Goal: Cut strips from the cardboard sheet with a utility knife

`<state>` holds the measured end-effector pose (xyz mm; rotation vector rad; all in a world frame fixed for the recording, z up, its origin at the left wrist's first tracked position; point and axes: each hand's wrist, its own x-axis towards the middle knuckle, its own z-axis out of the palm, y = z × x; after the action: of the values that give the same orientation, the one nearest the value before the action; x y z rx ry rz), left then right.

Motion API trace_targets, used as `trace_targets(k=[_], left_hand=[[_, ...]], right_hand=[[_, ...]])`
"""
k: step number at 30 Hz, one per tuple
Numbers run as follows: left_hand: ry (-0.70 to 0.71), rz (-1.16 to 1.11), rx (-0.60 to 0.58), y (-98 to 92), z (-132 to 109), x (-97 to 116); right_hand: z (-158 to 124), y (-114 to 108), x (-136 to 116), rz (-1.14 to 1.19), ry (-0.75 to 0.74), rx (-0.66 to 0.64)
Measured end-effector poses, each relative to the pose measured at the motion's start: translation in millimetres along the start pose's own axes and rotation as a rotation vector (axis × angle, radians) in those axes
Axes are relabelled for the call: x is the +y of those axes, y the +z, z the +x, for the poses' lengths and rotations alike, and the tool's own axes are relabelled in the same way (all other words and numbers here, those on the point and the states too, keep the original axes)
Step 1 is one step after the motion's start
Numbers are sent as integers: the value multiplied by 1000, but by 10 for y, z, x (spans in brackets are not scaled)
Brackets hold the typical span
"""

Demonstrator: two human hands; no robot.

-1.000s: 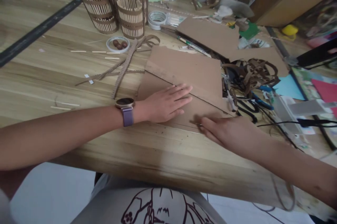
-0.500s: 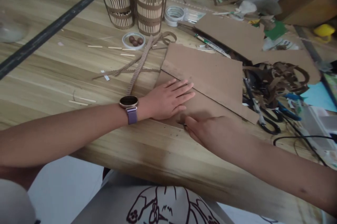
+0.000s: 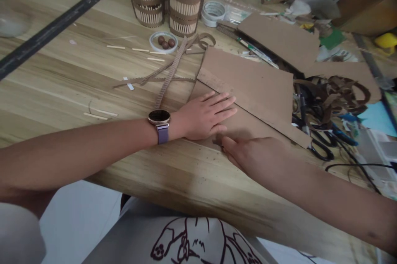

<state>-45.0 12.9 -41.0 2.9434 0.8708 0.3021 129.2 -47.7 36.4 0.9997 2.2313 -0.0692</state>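
My left hand (image 3: 206, 116), with a watch (image 3: 159, 117) on its wrist, lies flat with fingers spread on a brown cardboard sheet (image 3: 245, 121). A second cardboard piece (image 3: 248, 78) overlaps it, and my fingertips reach its edge. My right hand (image 3: 248, 152) is closed at the near edge of the lower sheet, just right of my left hand. Something small and dark shows at its fingertips, too hidden to name. Brown corrugated strips (image 3: 170, 75) lie left of the cardboard.
Two stick-and-cardboard baskets (image 3: 184, 11) stand at the back, near a tape roll (image 3: 213, 12) and a ring holding several brown balls (image 3: 166, 43). Scissors (image 3: 322, 148), a heap of brown strips (image 3: 335, 94) and cables are on the right. A dark bar (image 3: 62, 24) crosses the left.
The whole view has shifted slightly, so the table items appear a little further right. Both hands keep nearly the same place on the cardboard.
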Motion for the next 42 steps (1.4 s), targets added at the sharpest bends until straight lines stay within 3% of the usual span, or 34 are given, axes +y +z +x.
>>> trace_targets(k=[4, 8, 15, 27, 36, 42], left_hand=[[-2, -5, -2, -10, 0, 7], [-3, -4, -14, -31, -1, 17], [18, -29, -24, -54, -7, 1], [46, -52, -16, -15, -25, -42], [69, -44, 12, -15, -32, -47], [57, -32, -38, -48, -28, -31]], right_hand=[[-2, -55, -12, -26, -22, 31], [20, -77, -44, -68, 3, -30], [51, 61, -13, -80, -17, 47], [-56, 86, 156, 44, 3, -106], [-188, 268, 220, 34, 22, 22], [-349, 406, 325, 5, 40, 53]])
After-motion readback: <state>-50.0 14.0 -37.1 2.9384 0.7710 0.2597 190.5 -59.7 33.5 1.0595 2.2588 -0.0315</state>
